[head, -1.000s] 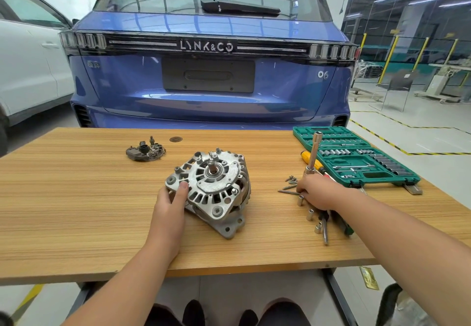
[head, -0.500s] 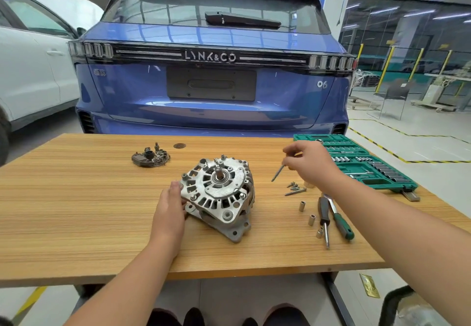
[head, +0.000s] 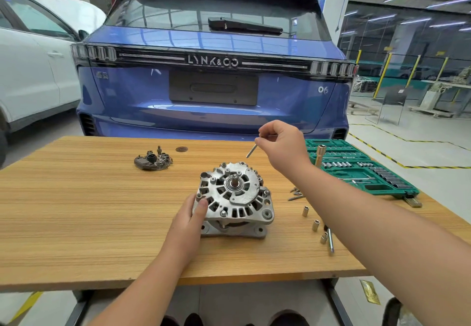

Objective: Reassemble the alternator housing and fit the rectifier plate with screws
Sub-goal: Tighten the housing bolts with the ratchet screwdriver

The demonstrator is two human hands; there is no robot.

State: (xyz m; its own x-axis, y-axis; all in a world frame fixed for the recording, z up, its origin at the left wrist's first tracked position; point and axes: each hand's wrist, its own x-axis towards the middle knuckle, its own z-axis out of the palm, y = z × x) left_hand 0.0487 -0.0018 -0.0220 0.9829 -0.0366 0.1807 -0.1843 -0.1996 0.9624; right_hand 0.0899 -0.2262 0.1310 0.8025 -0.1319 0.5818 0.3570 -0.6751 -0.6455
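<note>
Head view: the left hand (head: 190,214) grips the left edge of the alternator (head: 235,198), which sits mid-table (head: 76,218) with its shaft end tilted up toward the camera. The right hand (head: 283,144) pinches a long bolt (head: 251,151) above and behind it, its long axis slanting down-left, tip toward the housing. To seat it well, she should probably line the bolt up with a housing hole before lowering, keeping the alternator steady. The rectifier plate (head: 153,160) lies well apart, far left. Spare bolts (head: 295,194) lie to the right.
</note>
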